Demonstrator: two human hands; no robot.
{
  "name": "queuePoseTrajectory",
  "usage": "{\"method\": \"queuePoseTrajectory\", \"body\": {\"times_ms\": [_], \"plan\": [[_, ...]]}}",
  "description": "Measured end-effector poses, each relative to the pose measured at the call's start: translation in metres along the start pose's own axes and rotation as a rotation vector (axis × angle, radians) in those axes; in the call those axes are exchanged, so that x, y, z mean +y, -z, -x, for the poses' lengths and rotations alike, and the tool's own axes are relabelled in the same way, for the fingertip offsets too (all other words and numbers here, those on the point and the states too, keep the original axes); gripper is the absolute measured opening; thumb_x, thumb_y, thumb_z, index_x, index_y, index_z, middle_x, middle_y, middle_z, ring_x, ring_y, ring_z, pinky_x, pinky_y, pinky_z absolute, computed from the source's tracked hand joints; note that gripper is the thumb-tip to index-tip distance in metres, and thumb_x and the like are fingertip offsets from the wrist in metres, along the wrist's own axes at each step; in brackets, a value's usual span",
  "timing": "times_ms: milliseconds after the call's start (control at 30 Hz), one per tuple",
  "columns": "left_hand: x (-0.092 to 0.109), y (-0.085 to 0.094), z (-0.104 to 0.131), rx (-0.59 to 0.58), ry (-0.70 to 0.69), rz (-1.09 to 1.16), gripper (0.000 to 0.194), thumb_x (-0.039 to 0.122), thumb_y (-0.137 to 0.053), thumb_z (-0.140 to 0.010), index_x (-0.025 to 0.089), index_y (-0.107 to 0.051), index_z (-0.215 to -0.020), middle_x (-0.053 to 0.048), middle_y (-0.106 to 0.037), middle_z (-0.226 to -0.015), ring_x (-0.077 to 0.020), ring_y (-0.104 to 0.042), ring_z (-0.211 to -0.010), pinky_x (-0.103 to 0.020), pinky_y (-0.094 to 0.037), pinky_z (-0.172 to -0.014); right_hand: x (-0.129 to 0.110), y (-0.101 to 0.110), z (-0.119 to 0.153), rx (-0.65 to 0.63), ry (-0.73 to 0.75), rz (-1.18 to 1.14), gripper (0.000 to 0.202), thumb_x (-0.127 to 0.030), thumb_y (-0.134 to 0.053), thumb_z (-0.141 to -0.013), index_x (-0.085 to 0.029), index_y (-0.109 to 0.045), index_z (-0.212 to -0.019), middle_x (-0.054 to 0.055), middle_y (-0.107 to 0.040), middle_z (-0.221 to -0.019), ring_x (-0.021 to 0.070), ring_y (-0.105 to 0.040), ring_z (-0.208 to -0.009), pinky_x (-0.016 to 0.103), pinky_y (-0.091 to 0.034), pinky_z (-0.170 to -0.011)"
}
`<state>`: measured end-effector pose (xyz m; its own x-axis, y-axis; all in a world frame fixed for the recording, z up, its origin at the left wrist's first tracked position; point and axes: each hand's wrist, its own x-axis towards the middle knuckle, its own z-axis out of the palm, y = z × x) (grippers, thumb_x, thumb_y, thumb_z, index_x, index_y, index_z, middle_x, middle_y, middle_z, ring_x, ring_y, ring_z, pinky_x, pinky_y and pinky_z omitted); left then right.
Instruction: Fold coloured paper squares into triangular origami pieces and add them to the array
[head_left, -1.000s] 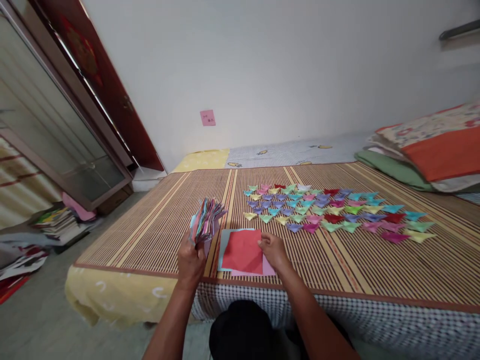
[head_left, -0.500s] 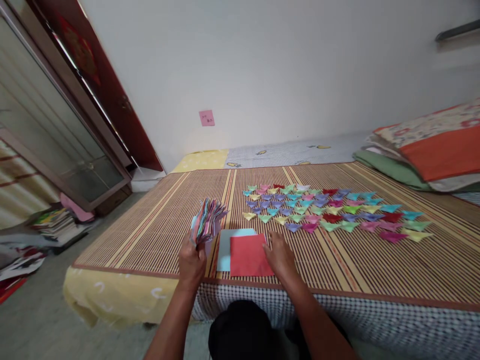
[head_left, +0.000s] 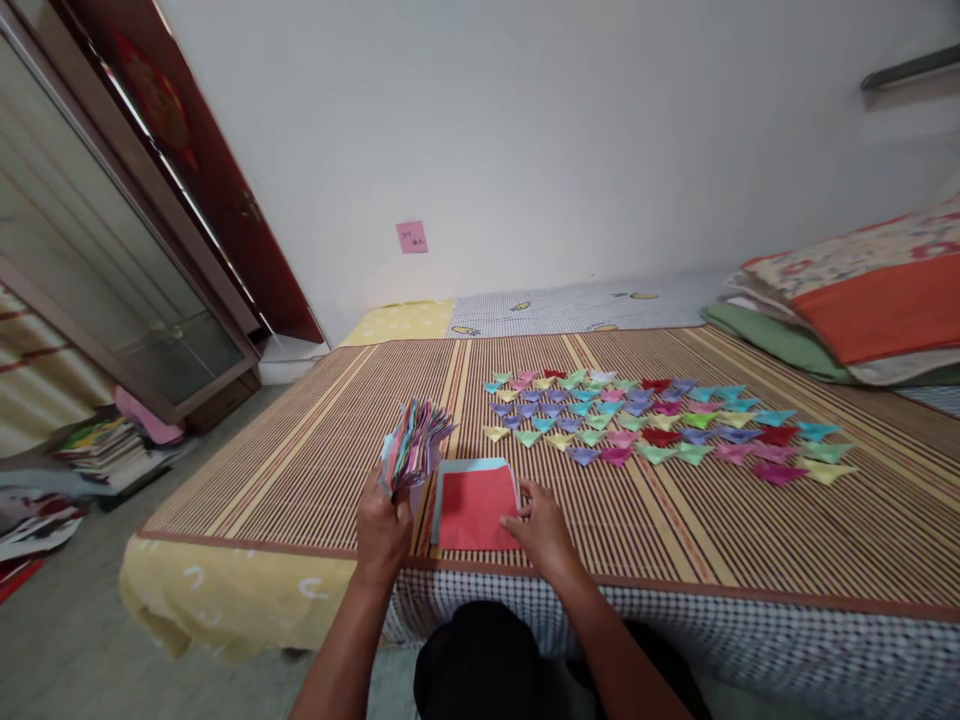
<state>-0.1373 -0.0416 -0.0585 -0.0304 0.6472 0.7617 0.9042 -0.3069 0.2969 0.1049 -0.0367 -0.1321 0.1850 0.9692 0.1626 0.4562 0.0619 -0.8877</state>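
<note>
My left hand point(head_left: 383, 520) is wrapped round the lower end of a thick fanned bundle of coloured papers point(head_left: 415, 445), held just above the striped mat point(head_left: 300, 470). To its right a red paper square point(head_left: 476, 508) lies over a light blue sheet point(head_left: 472, 464), whose top and left edges show. My right hand point(head_left: 541, 525) touches the right edge of the red square, with thumb and fingers bent round that side. Beyond it, several rows of small folded paper pieces point(head_left: 660, 437) in many colours are spread across the mat.
Folded quilts point(head_left: 885, 310) are piled at the far right of the bed. A pink note point(head_left: 412, 237) is stuck to the wall. Stacked books point(head_left: 101, 447) stand at the left, near a glass-panelled cabinet point(head_left: 135, 250).
The red square has shifted left and now covers more of the light blue sheet. My right hand has moved left with it. My left hand still holds the bundle.
</note>
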Motion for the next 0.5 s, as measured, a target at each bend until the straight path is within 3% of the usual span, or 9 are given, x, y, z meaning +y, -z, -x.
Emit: {"method": "queuePoseTrajectory", "body": {"times_ms": [167,300,400,500], "plan": [[0.002,0.000,-0.003,-0.032,-0.047,0.022,0.052,0.006,-0.048,-0.090,0.020,-0.058,-0.139,-0.013,-0.070,-0.116,-0.0291,-0.065,-0.111,-0.043,-0.053,-0.095,-0.002,-0.014,-0.006,0.013,-0.047,-0.112,0.052,-0.016,-0.072,-0.067,-0.013,-0.068,-0.119,0.016,-0.072,-0.113,0.0243,-0.074,-0.081,0.035,-0.060,-0.073],[0.010,-0.004,0.000,-0.101,-0.112,0.038,0.051,0.006,-0.051,-0.090,0.020,-0.057,-0.139,-0.014,-0.069,-0.121,-0.0290,-0.064,-0.115,-0.046,-0.052,-0.100,-0.006,-0.012,-0.005,0.030,-0.049,-0.204,0.043,-0.027,-0.068,-0.076,-0.015,-0.069,-0.118,0.017,-0.072,-0.115,0.0249,-0.074,-0.083,0.037,-0.060,-0.075],[0.024,-0.017,0.014,-0.184,-0.158,0.034,0.056,0.003,-0.052,-0.086,0.019,-0.056,-0.140,-0.015,-0.067,-0.129,-0.0299,-0.061,-0.122,-0.051,-0.046,-0.108,-0.009,-0.005,-0.003,-0.013,-0.047,-0.302,0.038,-0.042,-0.060,-0.088,-0.016,-0.071,-0.113,0.014,-0.076,-0.103,0.0245,-0.075,-0.082,0.035,-0.061,-0.071],[0.046,-0.039,0.039,-0.279,-0.172,0.005,0.061,-0.001,-0.053,-0.080,0.017,-0.058,-0.139,-0.016,-0.068,-0.131,-0.0327,-0.061,-0.123,-0.055,-0.042,-0.111,-0.009,0.001,-0.004,-0.051,-0.069,-0.394,0.050,-0.054,-0.042,-0.097,-0.016,-0.074,-0.103,0.011,-0.079,-0.087,0.0240,-0.075,-0.073,0.033,-0.060,-0.064]]}}
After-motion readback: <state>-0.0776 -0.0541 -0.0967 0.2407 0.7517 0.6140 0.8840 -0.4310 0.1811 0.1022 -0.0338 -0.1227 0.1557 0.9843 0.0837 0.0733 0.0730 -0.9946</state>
